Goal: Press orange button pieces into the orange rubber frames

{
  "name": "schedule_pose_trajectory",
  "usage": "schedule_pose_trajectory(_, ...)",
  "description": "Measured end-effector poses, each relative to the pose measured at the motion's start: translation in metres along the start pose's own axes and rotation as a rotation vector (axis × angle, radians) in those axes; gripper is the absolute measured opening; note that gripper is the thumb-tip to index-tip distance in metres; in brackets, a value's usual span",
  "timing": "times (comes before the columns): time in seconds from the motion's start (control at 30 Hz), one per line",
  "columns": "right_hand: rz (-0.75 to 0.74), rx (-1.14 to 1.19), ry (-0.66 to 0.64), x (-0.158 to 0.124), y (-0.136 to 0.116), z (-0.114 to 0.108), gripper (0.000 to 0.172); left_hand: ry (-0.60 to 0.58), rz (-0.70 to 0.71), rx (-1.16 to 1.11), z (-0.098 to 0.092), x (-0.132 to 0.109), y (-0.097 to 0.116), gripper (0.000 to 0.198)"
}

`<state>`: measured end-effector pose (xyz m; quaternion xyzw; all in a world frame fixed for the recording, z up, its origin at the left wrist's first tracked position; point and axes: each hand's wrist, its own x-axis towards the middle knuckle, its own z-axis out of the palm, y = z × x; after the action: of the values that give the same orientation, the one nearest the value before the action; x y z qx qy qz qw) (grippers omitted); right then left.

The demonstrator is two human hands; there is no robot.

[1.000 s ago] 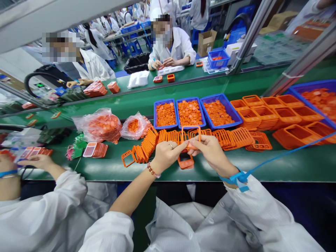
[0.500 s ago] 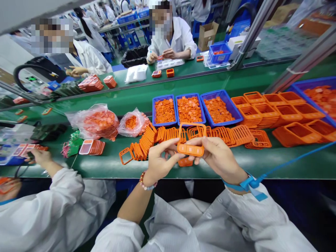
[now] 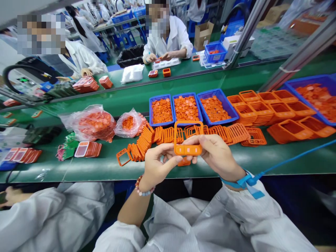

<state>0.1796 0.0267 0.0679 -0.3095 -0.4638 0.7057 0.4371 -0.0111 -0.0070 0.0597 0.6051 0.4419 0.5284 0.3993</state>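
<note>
Between both hands I hold up an orange plastic frame [image 3: 188, 150], its wide bar with small pale buttons facing me. My left hand [image 3: 160, 162] pinches the frame's left end between thumb and fingers. At the opposite end, my right hand [image 3: 216, 154] grips it, with some fingers behind. Below the frame an orange piece [image 3: 184, 161] lies on the bench, partly covered by my fingers. Behind my hands runs a row of leaning orange frames [image 3: 141, 143]. Three blue bins, one of them the middle bin [image 3: 202, 120], hold small orange parts.
Stacked orange frames [image 3: 278, 108] and a larger blue bin [image 3: 291, 85] stand right. Left are plastic bags of orange parts [image 3: 96, 122] and white-faced orange housings [image 3: 89, 149]. A blue wrist cord [image 3: 294, 157] stretches rightward. A co-worker's arm [image 3: 34, 206] is at left.
The frame in my hands has tipped more upright, showing its opening and button bar more squarely. The co-worker's hand at left has drawn back from the housings. The view has shifted slightly.
</note>
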Motion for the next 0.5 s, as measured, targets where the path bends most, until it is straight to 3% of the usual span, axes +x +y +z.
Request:
schedule_pose_trajectory(0.37, -0.021, 0.031, -0.004, -0.001, 0.0004, -0.0013, 0.048, -0.031, -0.024, -0.029, 0.0048, -0.0016, 0.0056, 0.026)
schedule_pose_trajectory(0.5, -0.032, -0.04, 0.014, 0.0012, 0.0036, -0.0024, 0.052, -0.123, -0.104, 0.028, 0.0104, 0.0001, 0.0092, 0.043)
